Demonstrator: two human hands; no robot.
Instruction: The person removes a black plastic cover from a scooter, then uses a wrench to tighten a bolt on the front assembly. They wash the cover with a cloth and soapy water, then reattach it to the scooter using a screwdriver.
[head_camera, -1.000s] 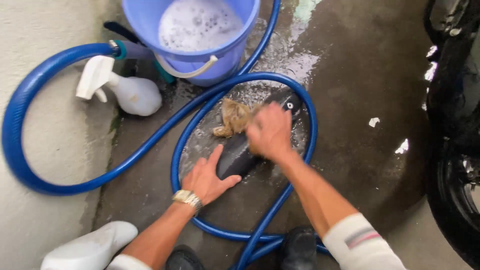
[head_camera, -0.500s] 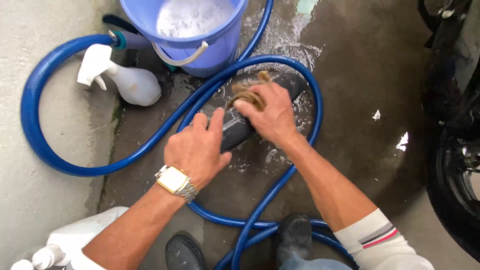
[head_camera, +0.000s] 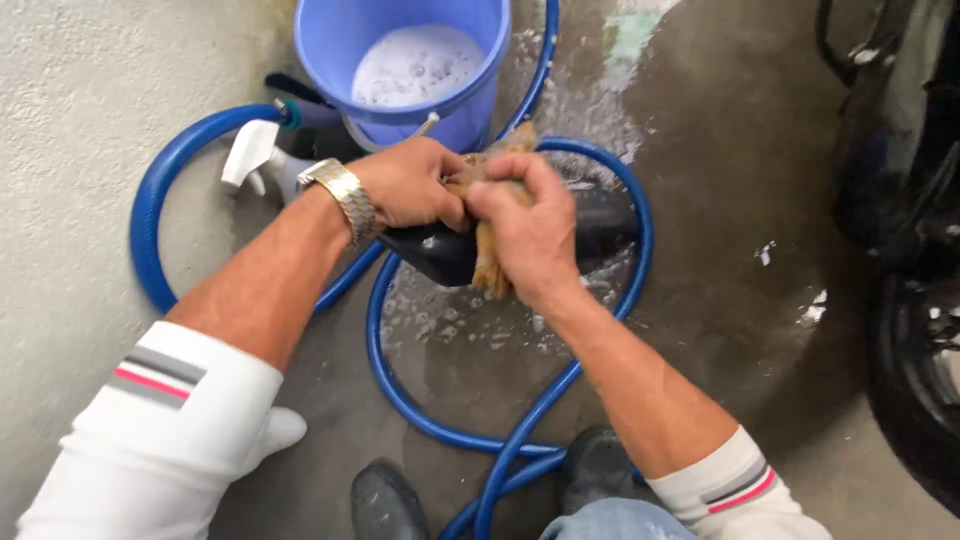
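A black curved panel (head_camera: 600, 225) is lifted off the wet concrete floor, inside a loop of blue hose (head_camera: 400, 400). My left hand (head_camera: 410, 182), with a gold wristwatch, grips the panel's near end. My right hand (head_camera: 525, 235) is closed on a wet tan cloth (head_camera: 487, 270) and presses it against the panel; the cloth hangs down below my fingers and sticks up behind them. Soap suds lie on the floor beneath.
A blue bucket (head_camera: 470, 110) of soapy water stands just beyond my hands. A white spray bottle (head_camera: 255, 160) lies left of it by the pale wall. A dark vehicle part (head_camera: 910, 250) fills the right edge. My dark shoes (head_camera: 385, 500) are at the bottom.
The panel lay on the floor with my left hand flat beside it; now both hands have closed on it and raised it, with the cloth wrapped in my right hand.
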